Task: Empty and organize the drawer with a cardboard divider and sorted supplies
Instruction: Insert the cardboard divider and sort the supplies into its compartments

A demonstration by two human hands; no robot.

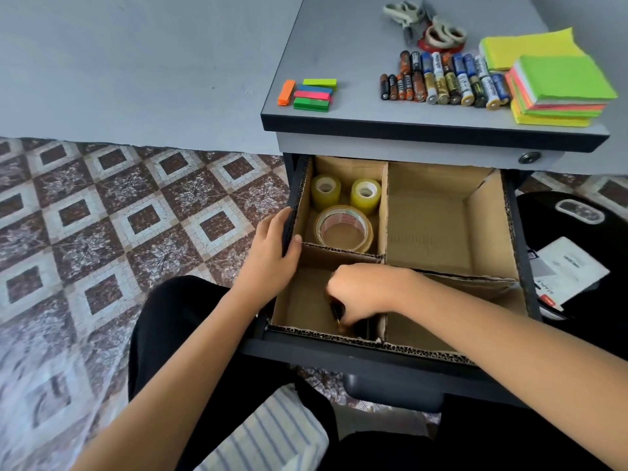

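The open drawer (373,360) holds a cardboard divider (385,212) with several compartments. The back left compartment contains two small yellowish tape rolls (326,188) and a larger clear tape roll (344,229). My left hand (275,253) grips the drawer's left wall. My right hand (363,294) is down in the front left compartment, closed on a small dark object (337,312) that it mostly hides. On the cabinet top (339,45) lie batteries (441,79), sticky note pads (557,83), coloured page flags (311,93) and scissors (424,22).
The large back right compartment (431,226) shows bare cardboard. A white staple box (567,270) lies on something dark to the drawer's right. Patterned tile floor (119,215) spreads to the left. My knees sit under the drawer handle (394,392).
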